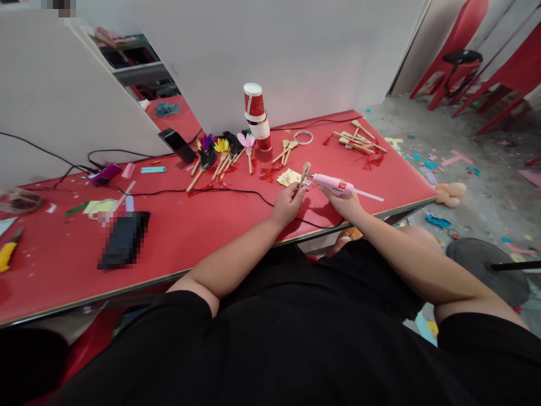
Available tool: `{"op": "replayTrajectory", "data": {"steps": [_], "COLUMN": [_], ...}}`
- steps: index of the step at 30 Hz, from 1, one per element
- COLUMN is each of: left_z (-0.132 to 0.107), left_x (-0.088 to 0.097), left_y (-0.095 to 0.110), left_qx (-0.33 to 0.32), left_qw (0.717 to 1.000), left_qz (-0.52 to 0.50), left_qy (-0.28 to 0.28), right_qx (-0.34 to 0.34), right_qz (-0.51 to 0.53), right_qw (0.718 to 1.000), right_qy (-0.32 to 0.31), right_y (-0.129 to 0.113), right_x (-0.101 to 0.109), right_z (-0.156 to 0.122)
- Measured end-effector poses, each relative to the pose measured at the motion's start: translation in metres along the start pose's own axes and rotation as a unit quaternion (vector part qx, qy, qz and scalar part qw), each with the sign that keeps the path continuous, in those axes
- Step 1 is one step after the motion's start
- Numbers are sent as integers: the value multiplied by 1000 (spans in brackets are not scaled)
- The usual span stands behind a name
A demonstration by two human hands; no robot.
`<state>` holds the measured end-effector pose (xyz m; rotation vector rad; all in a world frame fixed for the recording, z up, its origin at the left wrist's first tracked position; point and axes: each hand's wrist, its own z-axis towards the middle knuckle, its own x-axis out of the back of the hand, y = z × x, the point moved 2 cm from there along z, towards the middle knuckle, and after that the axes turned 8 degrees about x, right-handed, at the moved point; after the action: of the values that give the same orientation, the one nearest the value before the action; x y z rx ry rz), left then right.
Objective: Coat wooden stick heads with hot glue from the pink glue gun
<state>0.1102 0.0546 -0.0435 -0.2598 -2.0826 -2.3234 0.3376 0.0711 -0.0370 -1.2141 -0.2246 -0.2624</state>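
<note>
My left hand [289, 204] grips a small wooden stick with a flat, wider head [305, 170], held upright above the red table [177, 225]. In my right hand [345, 204] is a pink glue gun [333, 184], its nozzle close to the stick's head; whether they touch I cannot tell. A clear glue stick [369, 195] juts from the gun's back. Beneath my left hand lies a yellowish piece of paper [289, 177]. Just beyond it are a few similar wooden sticks [288, 149] with red tassels [270, 173].
Sticks topped with colored feathers [221, 148] lie near stacked paper cups [256, 107]. A tape roll [303, 137] and more tasseled sticks [359, 138] are at the right. A black cord [236, 192] crosses the table. Leftward are a phone [177, 145], a black pouch [124, 239] and a yellow cutter [7, 254].
</note>
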Motion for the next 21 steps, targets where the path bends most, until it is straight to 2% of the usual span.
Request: {"op": "replayTrajectory", "data": {"steps": [5, 21], "left_z": [0, 1], "left_x": [-2, -1], "left_y": [3, 2], "left_qx": [-7, -8], "left_qw": [999, 997], "left_qz": [-40, -64], "left_qy": [-34, -52], "right_qx": [12, 33], "right_qz": [9, 41], "right_qw": [1000, 999], "right_qy": [0, -6], "right_y": [0, -10], "right_x": [-1, 1], "right_z": [1, 0]}}
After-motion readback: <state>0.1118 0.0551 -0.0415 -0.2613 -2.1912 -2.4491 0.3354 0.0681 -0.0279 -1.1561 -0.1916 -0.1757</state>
